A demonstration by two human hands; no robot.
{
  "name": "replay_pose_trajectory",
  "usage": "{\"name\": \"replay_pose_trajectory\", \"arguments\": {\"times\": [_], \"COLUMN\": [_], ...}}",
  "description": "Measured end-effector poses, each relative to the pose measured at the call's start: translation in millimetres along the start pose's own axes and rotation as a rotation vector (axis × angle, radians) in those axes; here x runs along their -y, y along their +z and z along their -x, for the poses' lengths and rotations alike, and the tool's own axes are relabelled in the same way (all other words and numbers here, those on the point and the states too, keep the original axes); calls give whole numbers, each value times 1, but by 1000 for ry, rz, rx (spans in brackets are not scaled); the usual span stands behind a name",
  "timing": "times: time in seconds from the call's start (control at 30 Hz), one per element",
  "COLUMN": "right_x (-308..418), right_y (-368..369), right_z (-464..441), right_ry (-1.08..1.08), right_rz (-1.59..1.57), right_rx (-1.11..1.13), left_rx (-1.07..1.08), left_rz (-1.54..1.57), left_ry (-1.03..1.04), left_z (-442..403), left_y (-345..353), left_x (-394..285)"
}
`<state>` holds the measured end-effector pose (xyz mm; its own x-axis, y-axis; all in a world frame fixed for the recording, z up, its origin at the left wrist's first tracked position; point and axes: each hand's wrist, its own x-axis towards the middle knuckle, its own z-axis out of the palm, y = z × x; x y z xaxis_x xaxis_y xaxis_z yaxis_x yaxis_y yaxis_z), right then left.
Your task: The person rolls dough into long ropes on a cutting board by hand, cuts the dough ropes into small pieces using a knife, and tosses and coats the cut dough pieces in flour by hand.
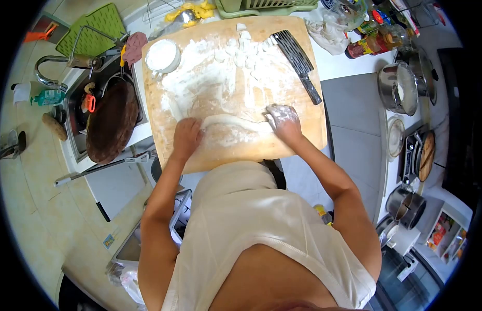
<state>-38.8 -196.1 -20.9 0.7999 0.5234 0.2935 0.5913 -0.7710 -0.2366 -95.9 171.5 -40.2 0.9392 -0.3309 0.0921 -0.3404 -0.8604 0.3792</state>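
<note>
A long rope of white dough [230, 121] lies across the floured wooden board [309, 124], bowing slightly upward between my hands. My left hand [187, 137] is closed over its left part, and a short pale stretch shows beyond the fingers. On the right end rests my right hand [283, 122], flour-coated on its back, fingers curled over the dough. Small cut pieces of dough [241, 58] lie scattered at the far side of the board. A dark-bladed cleaver [294, 54] lies at the far right, and a white cup of flour [163, 56] stands at the far left.
Left of the board is a sink with a faucet [49, 72] and a large brown round lid-like object [114, 122]. A green rack [267, 6] stands behind the board. Bottles [373, 44], a white cloth [326, 36] and metal pots [398, 88] are on the right.
</note>
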Motion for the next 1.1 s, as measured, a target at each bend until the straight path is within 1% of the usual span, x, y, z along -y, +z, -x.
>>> {"name": "replay_pose_trajectory", "arguments": {"times": [0.03, 0.1, 0.17, 0.2, 0.27, 0.3, 0.33, 0.37, 0.4, 0.43, 0.5, 0.53, 0.6, 0.63, 0.73, 0.83, 0.9, 0.97, 1.0, 1.03, 1.07, 1.1], "right_x": [8, 37, 73, 75, 68, 54, 39, 28, 14, 4, -12, -11, 1, 8, 40, 53, 40, 20, 10, -1, -10, -15], "right_y": [-12, -20, -13, -6, 18, 24, 28, 27, 25, 19, 16, 14, 10, 10, -3, -9, -1, 17, 21, 24, 25, 25], "right_z": [-1, -2, -4, -4, -12, -27, -38, -56, -71, -82, -94, -90, -72, -55, 12, 36, 17, -20, -42, -58, -71, -77], "right_ry": [72, 54, -1, -26, -80, -47, 80, 227, 309, 319, 229, 162, 25, 19, -7, 55, 112, 338, 450, 466, 448, 431], "right_rz": [-32, -67, -203, -95, 114, 175, 250, 240, 183, 150, 163, 150, 118, 70, 19, -16, 101, 143, 77, 59, 131, 204], "right_rx": [-63, 73, 107, 132, 175, 193, 228, 131, 47, -20, 8, 60, 166, 212, 316, 364, 250, 142, 49, -60, -29, 2], "left_rx": [-43, -116, -149, -166, -133, -118, -146, -175, -205, -225, -266, -279, -197, -155, -65, -5, -59, -150, -185, -221, -258, -245], "left_rz": [-8, -16, -55, -79, -156, -196, -207, -217, -224, -257, -316, -275, -169, -118, -63, -255, -274, -252, -243, -233, -222, -219], "left_ry": [-2, -6, 0, -1, -93, -143, -182, -219, -252, -288, -362, -327, -203, -141, -212, -283, -271, -257, -277, -297, -315, -323], "left_z": [3, 8, 9, 10, 3, -3, -11, -22, -33, -45, -60, -61, -42, -27, 32, 66, 57, 21, 2, -18, -30, -35], "left_y": [-2, -3, -3, -3, -5, -6, -6, -5, -4, -2, 3, 4, 1, -2, -11, -13, -9, -9, -7, -4, -2, -3], "left_x": [-10, -32, -39, -40, -28, -20, -9, 2, 11, 16, 23, 25, 20, 15, -12, -33, -27, -11, -1, 10, 16, 19]}}
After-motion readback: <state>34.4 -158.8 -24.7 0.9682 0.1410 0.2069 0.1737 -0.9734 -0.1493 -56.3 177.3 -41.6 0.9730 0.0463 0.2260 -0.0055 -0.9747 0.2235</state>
